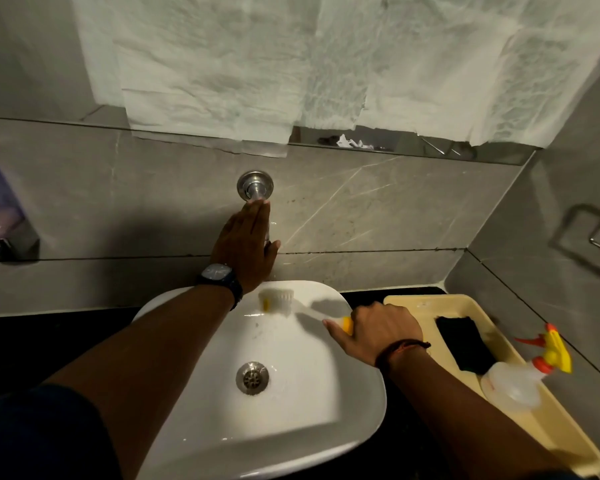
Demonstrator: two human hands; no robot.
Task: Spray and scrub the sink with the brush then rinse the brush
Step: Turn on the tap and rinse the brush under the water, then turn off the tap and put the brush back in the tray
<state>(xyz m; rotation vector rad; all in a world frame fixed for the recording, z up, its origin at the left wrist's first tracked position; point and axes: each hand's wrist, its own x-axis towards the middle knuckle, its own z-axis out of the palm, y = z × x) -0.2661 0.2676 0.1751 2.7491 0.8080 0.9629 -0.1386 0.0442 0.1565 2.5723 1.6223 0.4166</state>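
Left wrist: my dark square-faced watch (219,276)
Right wrist: my thin dark-red thread band (400,349)
Sleeve, 8 o'clock: dark blue (39,434)

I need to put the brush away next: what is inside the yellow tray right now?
The tray holds a black pad and, nearer the camera, a spray bottle lying with its red-yellow trigger toward the wall. The right forearm covers the tray's near left corner.

White, yellow-handled brush (281,299) over white sink's (291,410) far rim; spray bottle (520,382) in tray

left hand (244,242) flat, fingers extended forward, right hand (378,329) curled in a closed grip, both forearms outstretched
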